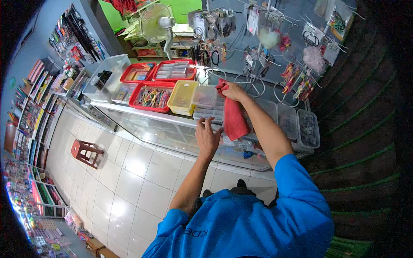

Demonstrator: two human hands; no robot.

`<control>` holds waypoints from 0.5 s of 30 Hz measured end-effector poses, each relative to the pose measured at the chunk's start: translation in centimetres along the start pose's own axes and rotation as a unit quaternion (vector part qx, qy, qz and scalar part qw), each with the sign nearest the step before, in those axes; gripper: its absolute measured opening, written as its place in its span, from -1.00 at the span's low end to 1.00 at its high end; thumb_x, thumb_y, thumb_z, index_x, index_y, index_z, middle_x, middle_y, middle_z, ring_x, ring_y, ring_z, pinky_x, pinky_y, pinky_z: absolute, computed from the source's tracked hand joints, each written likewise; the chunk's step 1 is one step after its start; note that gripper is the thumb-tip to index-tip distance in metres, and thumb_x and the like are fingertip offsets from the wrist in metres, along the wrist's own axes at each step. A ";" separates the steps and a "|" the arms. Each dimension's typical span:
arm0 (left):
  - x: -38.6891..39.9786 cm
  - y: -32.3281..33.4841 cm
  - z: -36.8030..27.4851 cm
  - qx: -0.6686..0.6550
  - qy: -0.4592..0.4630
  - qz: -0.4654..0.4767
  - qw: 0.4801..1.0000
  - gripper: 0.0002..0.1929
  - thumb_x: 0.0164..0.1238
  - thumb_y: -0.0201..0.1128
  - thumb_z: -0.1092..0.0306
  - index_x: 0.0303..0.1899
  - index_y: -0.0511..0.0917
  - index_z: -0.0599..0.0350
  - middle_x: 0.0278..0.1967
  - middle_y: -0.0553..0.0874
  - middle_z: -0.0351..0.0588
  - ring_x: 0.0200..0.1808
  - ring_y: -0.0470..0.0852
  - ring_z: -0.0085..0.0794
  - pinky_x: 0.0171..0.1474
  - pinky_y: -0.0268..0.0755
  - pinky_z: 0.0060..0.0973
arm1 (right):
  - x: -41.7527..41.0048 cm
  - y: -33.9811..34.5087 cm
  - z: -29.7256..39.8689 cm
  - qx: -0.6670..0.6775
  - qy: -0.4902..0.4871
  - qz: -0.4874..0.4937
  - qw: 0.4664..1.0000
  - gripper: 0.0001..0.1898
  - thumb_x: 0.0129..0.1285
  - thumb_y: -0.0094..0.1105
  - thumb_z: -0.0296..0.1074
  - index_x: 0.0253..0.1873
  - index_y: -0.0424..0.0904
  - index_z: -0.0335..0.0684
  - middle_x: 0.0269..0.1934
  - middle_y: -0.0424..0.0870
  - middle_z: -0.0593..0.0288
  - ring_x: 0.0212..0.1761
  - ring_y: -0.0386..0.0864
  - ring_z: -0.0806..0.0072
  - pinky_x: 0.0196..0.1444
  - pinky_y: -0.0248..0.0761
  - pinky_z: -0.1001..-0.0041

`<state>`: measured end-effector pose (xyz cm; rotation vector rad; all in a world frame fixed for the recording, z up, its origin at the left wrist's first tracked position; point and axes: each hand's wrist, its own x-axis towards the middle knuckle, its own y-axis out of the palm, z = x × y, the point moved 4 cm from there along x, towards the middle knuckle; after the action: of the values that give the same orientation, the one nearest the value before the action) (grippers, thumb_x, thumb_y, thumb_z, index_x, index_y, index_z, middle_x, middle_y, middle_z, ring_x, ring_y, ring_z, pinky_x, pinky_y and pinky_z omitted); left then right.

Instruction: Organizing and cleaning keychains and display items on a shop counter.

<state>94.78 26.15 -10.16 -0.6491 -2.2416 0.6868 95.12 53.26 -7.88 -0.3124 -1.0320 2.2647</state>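
Note:
My right hand (235, 91) grips the top of a red cloth (236, 122), which hangs down over the front edge of a glass display counter (174, 120). My left hand (208, 135) is raised by that edge with its fingers apart and holds nothing. Just beyond it lies a clear plastic compartment box (209, 113); whether the fingertips touch the box I cannot tell. A smaller clear lidded box (205, 95) sits behind, left of my right hand. Beside these stands a yellow plastic container (182, 96) with a translucent lid.
Red baskets (151, 110) of small goods and a large clear bin (93, 88) line the counter's left. Clear boxes (286, 121) stand at its right. Wire racks (259, 48) with hair accessories rise behind, near a fan (156, 24). A red-brown stool (87, 151) stands on the tiled floor.

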 end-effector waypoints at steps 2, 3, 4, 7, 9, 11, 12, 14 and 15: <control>0.1 0.4 0.3 -0.031 -0.001 -0.002 1.000 -0.30 0.06 0.65 0.29 0.26 0.48 0.00 0.20 0.47 0.26 0.15 0.55 0.16 0.19 0.47 -0.06 | 0.4 -0.3 -0.2 -0.080 0.018 -0.010 0.997 -0.54 0.09 0.25 -0.13 0.10 0.73 -0.13 0.04 0.75 -0.22 0.14 0.70 -0.05 0.20 0.53 0.12; 0.1 0.6 0.4 -0.046 -0.003 0.002 0.999 -0.29 0.05 0.65 0.31 0.27 0.48 0.01 0.19 0.47 0.27 0.16 0.54 0.17 0.19 0.47 -0.06 | 0.5 -0.4 -0.2 -0.087 0.019 -0.003 0.996 -0.55 0.08 0.26 -0.12 0.08 0.73 -0.14 0.03 0.76 -0.22 0.13 0.70 -0.05 0.20 0.53 0.12; 0.1 0.6 0.4 -0.052 0.003 -0.005 0.999 -0.27 0.03 0.66 0.32 0.27 0.47 0.01 0.19 0.45 0.27 0.17 0.53 0.17 0.21 0.46 -0.07 | 0.6 -0.6 -0.2 -0.092 0.021 -0.004 0.996 -0.55 0.07 0.27 -0.11 0.07 0.73 -0.16 0.02 0.76 -0.21 0.13 0.71 -0.05 0.20 0.53 0.12; -0.1 0.6 0.8 -0.068 -0.007 -0.002 0.998 -0.22 -0.04 0.69 0.34 0.28 0.46 0.02 0.18 0.41 0.28 0.21 0.48 0.17 0.24 0.42 -0.06 | 0.4 -0.7 -0.1 -0.096 -0.018 -0.038 0.994 -0.51 0.04 0.25 -0.19 0.11 0.70 -0.18 0.02 0.76 -0.18 0.12 0.70 -0.06 0.20 0.53 0.14; -0.2 0.7 1.1 -0.074 -0.032 0.009 0.997 -0.19 -0.08 0.71 0.35 0.28 0.46 0.03 0.17 0.38 0.28 0.23 0.44 0.18 0.26 0.40 -0.06 | -0.1 -0.4 0.0 -0.079 -0.032 -0.051 0.995 -0.50 0.03 0.25 -0.22 0.13 0.69 -0.20 0.02 0.77 -0.17 0.13 0.70 -0.07 0.21 0.52 0.15; -0.2 0.7 1.3 -0.073 -0.021 0.005 0.997 -0.17 -0.12 0.72 0.35 0.28 0.46 0.05 0.17 0.36 0.29 0.24 0.42 0.19 0.27 0.39 -0.05 | -1.0 -0.2 -0.1 -0.044 -0.024 -0.068 0.996 -0.51 0.04 0.27 -0.20 0.11 0.70 -0.21 0.00 0.77 -0.16 0.13 0.70 -0.06 0.21 0.52 0.15; -0.2 0.7 1.3 -0.073 -0.017 0.001 0.997 -0.16 -0.13 0.73 0.35 0.28 0.46 0.05 0.17 0.35 0.30 0.24 0.41 0.19 0.28 0.39 -0.04 | -1.4 0.1 0.1 -0.051 -0.025 -0.076 0.995 -0.53 0.05 0.27 -0.20 0.10 0.70 -0.22 -0.01 0.77 -0.15 0.13 0.70 -0.06 0.21 0.52 0.15; 0.0 0.7 1.4 -0.080 -0.015 -0.006 0.997 -0.16 -0.13 0.73 0.34 0.28 0.45 0.05 0.18 0.35 0.31 0.24 0.40 0.20 0.29 0.38 -0.04 | -2.2 -0.3 0.4 -0.068 -0.040 -0.120 0.990 -0.55 0.08 0.28 -0.21 0.09 0.69 -0.23 -0.03 0.77 -0.15 0.13 0.70 -0.06 0.20 0.52 0.15; 0.0 0.7 1.5 -0.083 -0.018 0.001 0.996 -0.16 -0.12 0.72 0.34 0.29 0.45 0.05 0.18 0.35 0.31 0.24 0.40 0.20 0.30 0.38 -0.04 | -2.4 -0.5 0.3 -0.020 -0.033 -0.115 0.993 -0.57 0.11 0.26 -0.25 0.10 0.69 -0.22 0.00 0.76 -0.14 0.13 0.69 -0.04 0.20 0.53 0.15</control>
<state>93.88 26.27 -11.51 -0.7242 -2.3502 0.5192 97.08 51.82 -7.37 -0.1291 -1.0897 2.0601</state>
